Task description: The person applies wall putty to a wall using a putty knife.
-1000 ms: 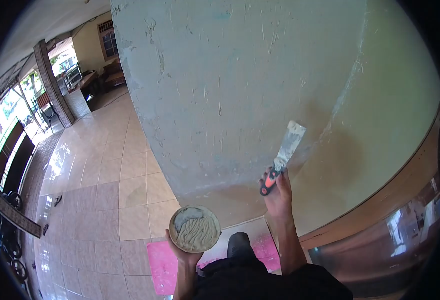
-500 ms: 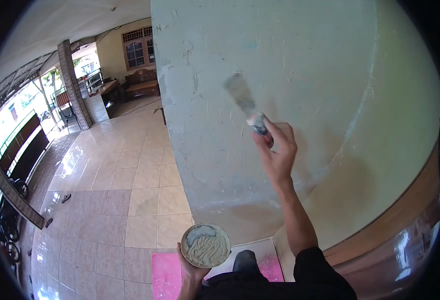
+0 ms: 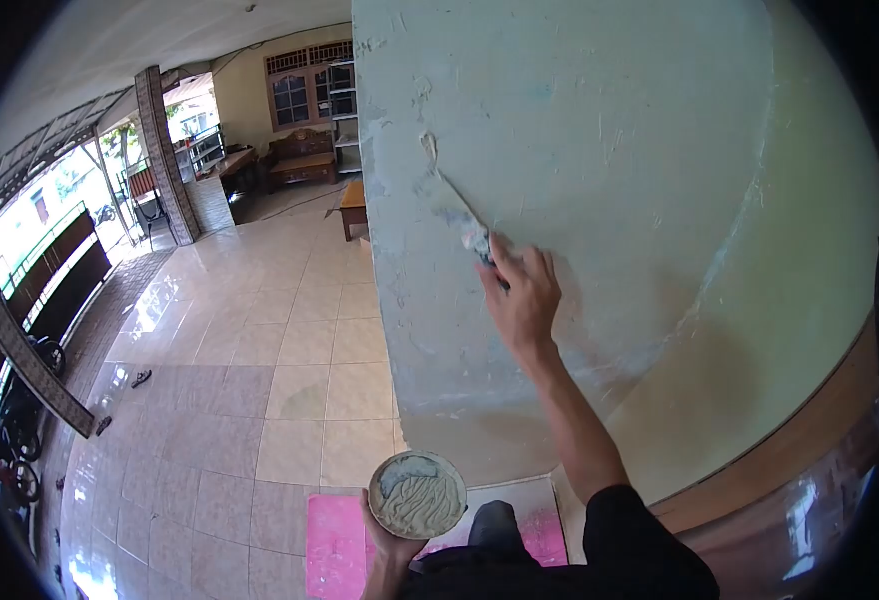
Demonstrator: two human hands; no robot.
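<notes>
- Gripping a putty knife point(image 3: 457, 213), the right hand point(image 3: 522, 295) is raised against the pale green wall point(image 3: 600, 150) — its fingers point(image 3: 540, 270) are curled tight round the handle.
- The blade lies flat on the wall, pointing up and to the left, close to the wall's chipped outer corner; a small ridge of filler point(image 3: 428, 147) sits on the wall just above the blade tip.
- The left hand point(image 3: 392, 540) is low and near the body, cupped under a round dish of putty point(image 3: 418, 494) — its fingers wrap the underside and rim.
- The putty in the dish is grey-beige and scored with wavy marks.
- Below the dish lies a pink mat point(image 3: 338, 540) on the tiled floor point(image 3: 290, 350).
- A dark sleeve point(image 3: 640, 540) covers the right upper arm.
- The dish and the knife are well apart.
</notes>
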